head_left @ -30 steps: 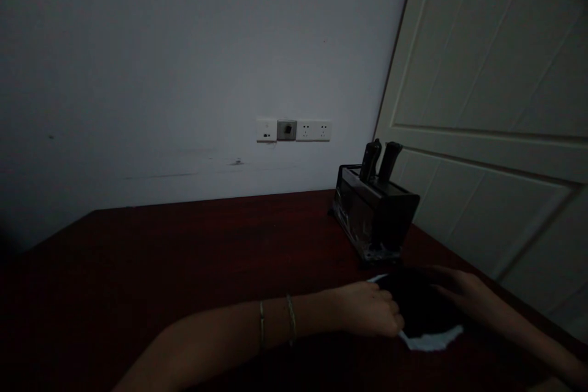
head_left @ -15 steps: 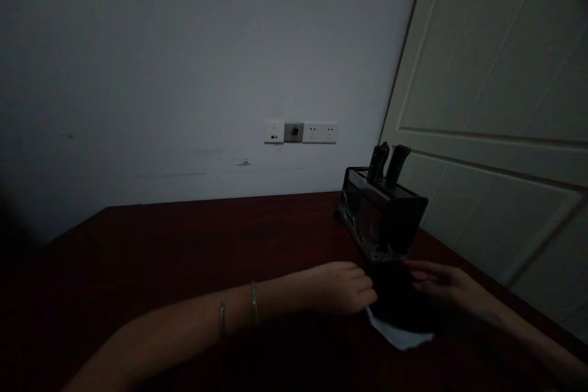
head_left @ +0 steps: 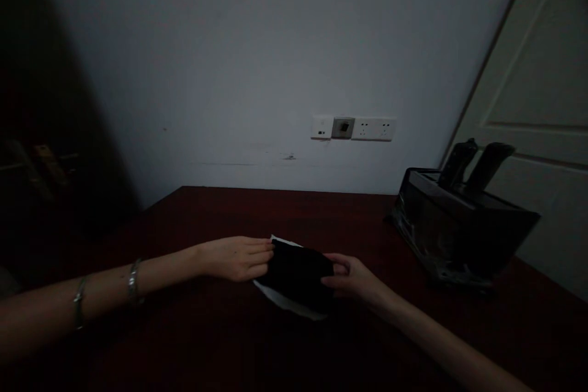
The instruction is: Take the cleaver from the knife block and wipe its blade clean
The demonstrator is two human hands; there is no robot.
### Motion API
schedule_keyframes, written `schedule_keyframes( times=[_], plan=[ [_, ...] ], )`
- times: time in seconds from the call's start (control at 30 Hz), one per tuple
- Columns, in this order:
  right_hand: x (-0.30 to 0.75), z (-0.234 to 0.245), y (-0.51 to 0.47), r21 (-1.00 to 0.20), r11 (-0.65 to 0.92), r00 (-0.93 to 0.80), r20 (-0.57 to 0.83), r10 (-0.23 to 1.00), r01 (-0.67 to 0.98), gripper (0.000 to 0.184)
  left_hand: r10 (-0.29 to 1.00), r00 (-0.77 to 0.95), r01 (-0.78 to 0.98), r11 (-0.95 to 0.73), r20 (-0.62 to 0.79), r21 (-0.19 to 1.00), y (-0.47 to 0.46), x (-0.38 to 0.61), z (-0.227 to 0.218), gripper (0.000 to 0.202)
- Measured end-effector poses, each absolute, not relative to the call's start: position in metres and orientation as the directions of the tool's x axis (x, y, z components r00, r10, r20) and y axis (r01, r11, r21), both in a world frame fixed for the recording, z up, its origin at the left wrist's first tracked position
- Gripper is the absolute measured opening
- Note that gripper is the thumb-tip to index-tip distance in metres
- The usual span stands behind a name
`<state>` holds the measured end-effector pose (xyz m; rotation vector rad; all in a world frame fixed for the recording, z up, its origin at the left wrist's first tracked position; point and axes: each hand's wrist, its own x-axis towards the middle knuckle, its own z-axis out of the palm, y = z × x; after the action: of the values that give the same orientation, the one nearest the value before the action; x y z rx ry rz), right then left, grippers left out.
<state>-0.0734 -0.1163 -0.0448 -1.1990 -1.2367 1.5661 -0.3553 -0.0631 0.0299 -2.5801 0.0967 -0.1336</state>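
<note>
A flat black piece that looks like folded cloth [head_left: 301, 272] lies low over the table, with white edges [head_left: 289, 304] showing along its near side and far left corner. Whether the white is its underside or a separate sheet, I cannot tell. Its left edge is gripped by my left hand [head_left: 241, 258], fingers together and thumb hidden. My right hand [head_left: 356, 282] pinches the right edge between thumb and fingers. Two bracelets [head_left: 133, 282] circle my left forearm.
A dark holder [head_left: 459, 226] with two black upright handles stands at the right on the dark red table [head_left: 220, 208]. Behind is a pale wall with sockets [head_left: 374, 128]. A panelled door [head_left: 528, 104] is at the right, and a dark blurred shape fills the left.
Both hands and the black cloth have moved left across the table, away from the holder. The view has turned left too, so the holder and sockets sit further right.
</note>
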Motion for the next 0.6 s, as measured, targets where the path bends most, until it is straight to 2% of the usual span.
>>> schedule_keyframes(
  times=[0.13,0.2,0.33,0.43,0.53,0.6],
  plan=[
    [-0.134,-0.059,-0.091,-0.993,-0.119,-0.344,-0.105,0.933,-0.019,0.064,0.111,0.991,0.129,-0.925,0.070,-0.357,-0.067,-0.415,0.024,0.027],
    [-0.159,-0.064,-0.085,-0.999,-0.046,-0.397,-0.044,0.917,0.004,0.066,0.169,0.982,0.186,-0.937,0.082,-0.297,-0.069,-0.438,0.020,0.027],
    [-0.189,-0.072,-0.080,-0.975,0.115,-0.439,0.021,0.898,0.190,0.073,0.220,0.974,0.222,-0.909,0.046,-0.353,-0.071,-0.470,0.009,0.027],
    [-0.196,-0.070,-0.081,-0.893,0.263,-0.445,0.080,0.892,0.366,0.075,0.248,0.968,0.246,-0.902,0.039,-0.354,-0.075,-0.482,0.003,0.026],
    [-0.196,-0.063,-0.086,-0.810,0.342,-0.488,0.081,0.869,0.476,0.075,0.253,0.966,0.222,-0.914,-0.049,-0.340,-0.084,-0.486,0.000,0.024],
    [-0.195,-0.060,-0.093,-0.752,0.413,-0.515,0.115,0.850,0.514,0.069,0.341,0.940,0.313,-0.881,-0.020,-0.355,-0.089,-0.487,0.000,0.019]
  ],
)
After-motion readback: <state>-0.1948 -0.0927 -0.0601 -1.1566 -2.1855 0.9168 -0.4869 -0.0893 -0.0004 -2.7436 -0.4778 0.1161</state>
